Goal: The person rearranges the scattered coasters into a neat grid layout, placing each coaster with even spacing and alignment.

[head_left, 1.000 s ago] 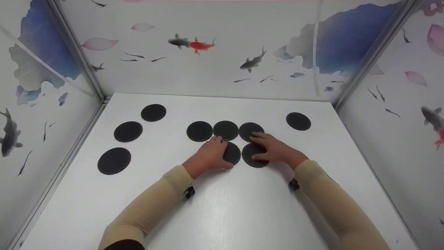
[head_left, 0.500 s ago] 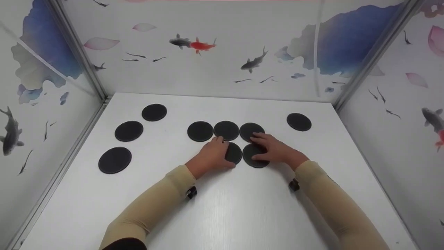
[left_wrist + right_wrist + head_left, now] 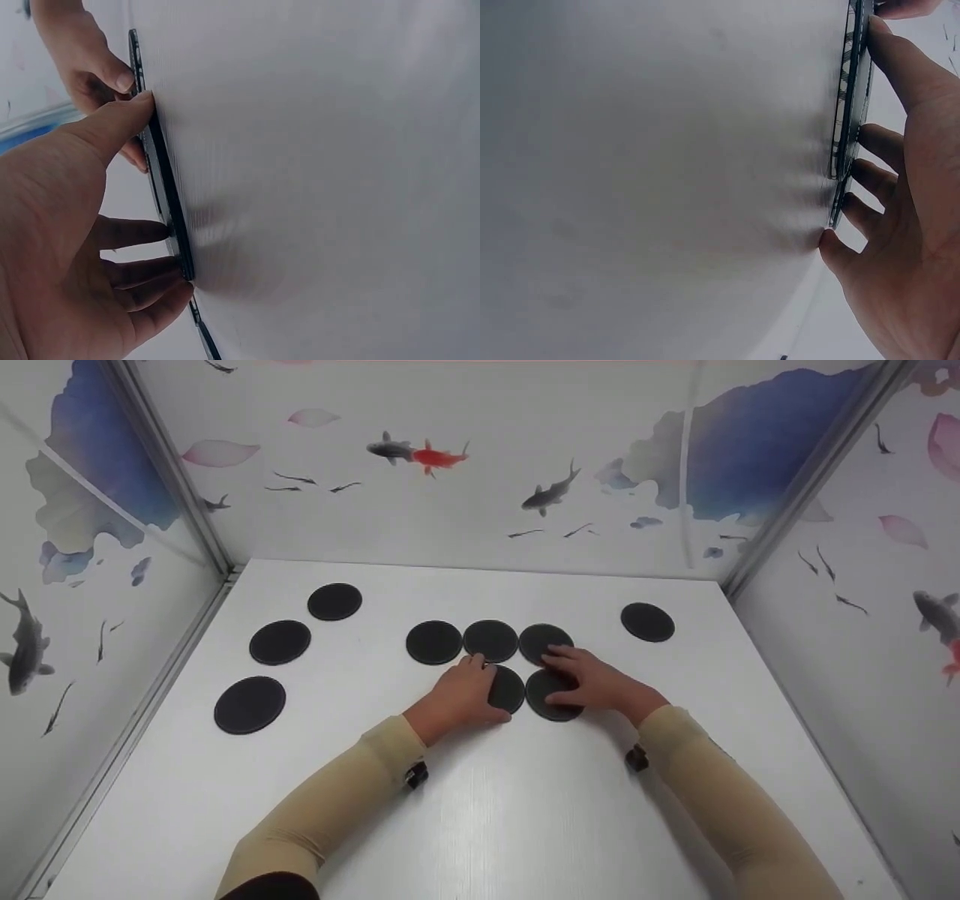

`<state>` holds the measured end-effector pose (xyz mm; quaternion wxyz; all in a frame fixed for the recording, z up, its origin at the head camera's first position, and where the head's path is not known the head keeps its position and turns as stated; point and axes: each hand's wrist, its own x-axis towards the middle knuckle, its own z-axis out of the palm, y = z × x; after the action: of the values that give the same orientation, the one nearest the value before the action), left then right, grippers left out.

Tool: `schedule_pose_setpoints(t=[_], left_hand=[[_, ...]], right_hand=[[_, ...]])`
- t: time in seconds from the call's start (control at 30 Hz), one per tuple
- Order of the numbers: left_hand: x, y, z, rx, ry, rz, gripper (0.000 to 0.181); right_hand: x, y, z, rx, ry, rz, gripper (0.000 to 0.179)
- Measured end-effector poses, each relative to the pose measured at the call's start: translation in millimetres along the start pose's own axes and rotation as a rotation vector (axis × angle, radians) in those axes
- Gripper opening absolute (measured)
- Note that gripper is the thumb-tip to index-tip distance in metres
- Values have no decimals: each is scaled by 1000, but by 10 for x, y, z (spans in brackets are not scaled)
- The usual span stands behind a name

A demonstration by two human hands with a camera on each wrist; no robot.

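Left hand (image 3: pixel 457 691), centre frame, gripping black disc (image 3: pixel 508 690) by its rim. Right hand (image 3: pixel 598 682), right of centre, fingers spread, resting on adjoining disc (image 3: pixel 543 688) and upper disc (image 3: pixel 541 640).

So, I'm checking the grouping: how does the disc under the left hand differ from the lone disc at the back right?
The held disc is partly covered by the left hand; the lone disc shows whole. The held disc sits in a cluster; the lone disc sits apart, nearer the back wall. Both are black and round.
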<state>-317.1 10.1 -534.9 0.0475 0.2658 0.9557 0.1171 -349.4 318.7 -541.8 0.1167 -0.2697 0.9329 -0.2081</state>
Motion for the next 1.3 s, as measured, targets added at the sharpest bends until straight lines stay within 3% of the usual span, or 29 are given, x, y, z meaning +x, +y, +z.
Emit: schedule_pose_setpoints(t=[0.43, 0.77, 1.07, 1.3], left_hand=[[0, -19, -3, -21, -15, -20, 104], [-53, -176, -74, -31, 56, 6, 87], [-241, -495, -212, -95, 98, -19, 68], [-429, -982, -408, -170, 192, -123, 64]], right_hand=[[24, 16, 10, -5, -7, -3, 91], [13, 19, 3, -15, -4, -4, 91], [3, -14, -7, 2, -10, -11, 92], [-2, -10, -6, 8, -9, -10, 93]])
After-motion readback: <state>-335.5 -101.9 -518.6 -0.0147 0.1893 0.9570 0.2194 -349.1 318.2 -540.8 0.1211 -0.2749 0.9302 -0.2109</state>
